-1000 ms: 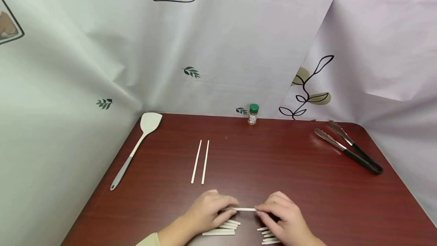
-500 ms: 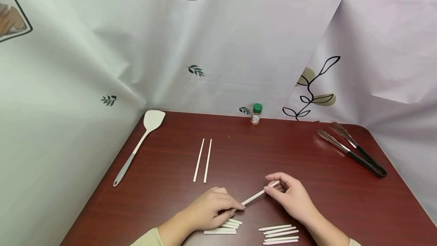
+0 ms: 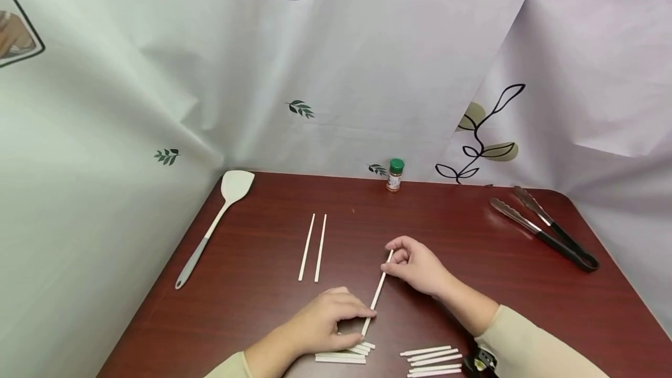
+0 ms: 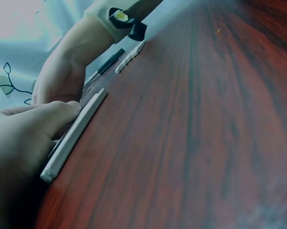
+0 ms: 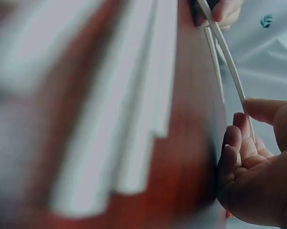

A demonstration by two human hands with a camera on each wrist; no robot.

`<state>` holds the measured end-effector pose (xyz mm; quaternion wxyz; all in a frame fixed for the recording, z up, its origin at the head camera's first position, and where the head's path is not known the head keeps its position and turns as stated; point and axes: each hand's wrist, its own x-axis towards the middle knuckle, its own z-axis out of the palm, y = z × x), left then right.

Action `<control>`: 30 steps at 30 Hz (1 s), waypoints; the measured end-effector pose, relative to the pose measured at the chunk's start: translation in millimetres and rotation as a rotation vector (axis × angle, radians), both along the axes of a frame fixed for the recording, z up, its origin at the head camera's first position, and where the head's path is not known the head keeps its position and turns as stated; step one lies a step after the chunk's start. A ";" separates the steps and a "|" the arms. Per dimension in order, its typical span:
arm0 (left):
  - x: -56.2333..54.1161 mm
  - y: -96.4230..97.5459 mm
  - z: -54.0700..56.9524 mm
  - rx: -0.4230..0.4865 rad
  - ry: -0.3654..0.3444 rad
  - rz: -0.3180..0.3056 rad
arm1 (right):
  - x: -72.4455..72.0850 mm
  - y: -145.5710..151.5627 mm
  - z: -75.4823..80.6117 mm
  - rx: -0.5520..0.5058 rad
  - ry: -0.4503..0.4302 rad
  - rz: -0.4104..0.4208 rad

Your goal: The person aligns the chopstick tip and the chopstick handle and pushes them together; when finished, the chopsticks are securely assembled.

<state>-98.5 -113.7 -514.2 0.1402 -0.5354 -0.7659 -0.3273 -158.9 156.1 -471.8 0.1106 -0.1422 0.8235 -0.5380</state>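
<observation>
A long thin white stick (image 3: 379,290) slants between my two hands over the table. My left hand (image 3: 331,319) pinches its near end between thumb and fingers. The far end is held by my right hand (image 3: 415,264), whose thumb presses along the stick in the right wrist view. Short white sticks (image 3: 341,360) lie under and beside my left hand, which partly covers them. Several more short sticks (image 3: 433,370) with narrowed left ends lie side by side near my right forearm. Farther back, two long white sticks (image 3: 307,248) lie parallel.
A white spatula (image 3: 206,238) with a grey handle lies along the table's left side. Metal tongs (image 3: 546,232) with black handles rest at the right. A green-capped spice jar (image 3: 395,175) stands at the back edge before a printed white curtain (image 3: 367,63).
My right hand has moved forward and left, swinging the stick from level to steeply slanted. The right-hand row of short sticks is uncovered. My left hand has stayed nearly in place.
</observation>
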 end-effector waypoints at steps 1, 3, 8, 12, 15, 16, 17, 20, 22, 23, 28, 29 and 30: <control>-0.1 0.2 -0.1 0.010 -0.004 0.012 | -4.0 -2.6 -0.4 0.004 0.002 0.010; 0.0 0.3 0.0 0.017 0.003 0.042 | -12.3 -7.9 -1.6 0.023 0.005 0.031; 0.0 1.7 0.1 0.032 0.022 0.102 | -26.7 -17.4 -3.5 0.196 0.101 0.098; -0.3 2.5 -0.3 0.032 0.021 0.123 | -28.6 -22.0 -2.2 0.314 0.199 0.142; -0.7 2.9 -1.1 0.000 0.044 0.120 | -27.7 -25.0 -2.4 0.347 0.223 0.131; -1.0 3.1 -1.2 -0.011 0.053 0.118 | -27.5 -25.9 -2.5 0.358 0.229 0.121; -1.1 3.2 -1.3 -0.018 0.055 0.117 | -27.6 -27.0 -2.8 0.374 0.237 0.105; -0.9 3.4 -2.0 -0.020 0.042 0.124 | -29.7 -31.8 -3.9 0.421 0.265 0.068; -0.2 3.6 -2.2 -0.012 0.027 0.148 | -32.2 -35.6 -4.4 0.447 0.284 0.048; 0.1 3.7 -2.2 -0.012 0.028 0.171 | -33.7 -37.8 -4.4 0.457 0.288 0.037; 1.1 2.8 -0.8 -0.070 0.079 0.325 | -43.1 -48.6 -3.7 0.496 0.291 -0.013; 0.9 2.2 -0.2 -0.085 0.092 0.346 | -45.2 -51.2 -3.4 0.505 0.296 -0.016; 0.5 1.2 0.6 -0.096 0.096 0.360 | -47.2 -53.6 -3.3 0.517 0.305 -0.013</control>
